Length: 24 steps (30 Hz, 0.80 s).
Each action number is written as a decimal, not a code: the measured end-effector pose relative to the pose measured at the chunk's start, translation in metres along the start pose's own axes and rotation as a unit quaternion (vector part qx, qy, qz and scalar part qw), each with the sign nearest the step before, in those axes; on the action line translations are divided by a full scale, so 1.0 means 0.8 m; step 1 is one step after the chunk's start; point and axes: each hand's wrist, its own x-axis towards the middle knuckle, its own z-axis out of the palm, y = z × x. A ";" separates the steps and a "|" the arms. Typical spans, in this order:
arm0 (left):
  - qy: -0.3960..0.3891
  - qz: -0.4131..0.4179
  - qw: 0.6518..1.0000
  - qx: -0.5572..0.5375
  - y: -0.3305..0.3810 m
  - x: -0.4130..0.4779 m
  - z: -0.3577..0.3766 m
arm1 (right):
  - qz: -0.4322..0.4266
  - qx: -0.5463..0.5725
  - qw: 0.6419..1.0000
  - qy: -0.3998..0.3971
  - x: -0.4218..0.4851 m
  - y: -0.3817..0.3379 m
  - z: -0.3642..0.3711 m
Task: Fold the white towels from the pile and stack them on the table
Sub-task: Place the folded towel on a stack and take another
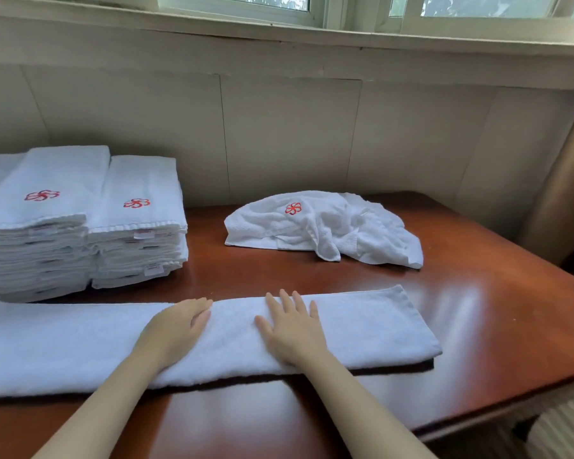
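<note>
Your long white towel lies flat, folded into a strip along the counter's near edge. A crumpled towel sits toward the far edge, and neat stacks with red logos fill the far left corner.

bare table right | stacks block left | crumpled pile behind

A glossy reddish-brown wooden table fills the foreground, and daylight lays a pale sheen on its top toward 4 o'clock. Behind it a cream panelled wall rises to a deep sill. White-framed windows sit at 12 o'clock, and a tan curtain hangs at 3 o'clock.
</note>
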 end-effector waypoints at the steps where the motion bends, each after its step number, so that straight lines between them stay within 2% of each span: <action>1: -0.049 -0.001 0.998 0.029 -0.006 -0.002 -0.004 | -0.004 0.003 1.000 -0.005 0.005 0.000 -0.003; 4: -0.116 -0.033 0.987 0.106 -0.024 -0.006 -0.018 | -0.017 0.013 1.000 -0.016 0.012 0.000 -0.007; 9: -0.143 -0.133 0.971 0.137 -0.068 -0.024 -0.060 | -0.056 0.033 0.998 0.008 0.012 0.010 -0.011; 13: -0.166 -0.173 0.959 0.153 -0.094 -0.050 -0.084 | -0.073 0.038 0.996 -0.015 0.019 0.011 -0.023; 15: -0.135 -0.184 0.963 0.146 -0.106 -0.070 -0.085 | -0.055 0.019 0.998 -0.013 0.019 0.004 -0.023; 20: 0.002 -0.169 0.980 0.104 -0.120 -0.090 -0.078 | 0.039 -0.062 0.997 0.017 0.008 -0.057 -0.004; 24: 0.010 -0.199 0.974 0.104 -0.111 -0.071 -0.079 | -0.041 -0.056 0.998 -0.007 -0.002 -0.115 0.012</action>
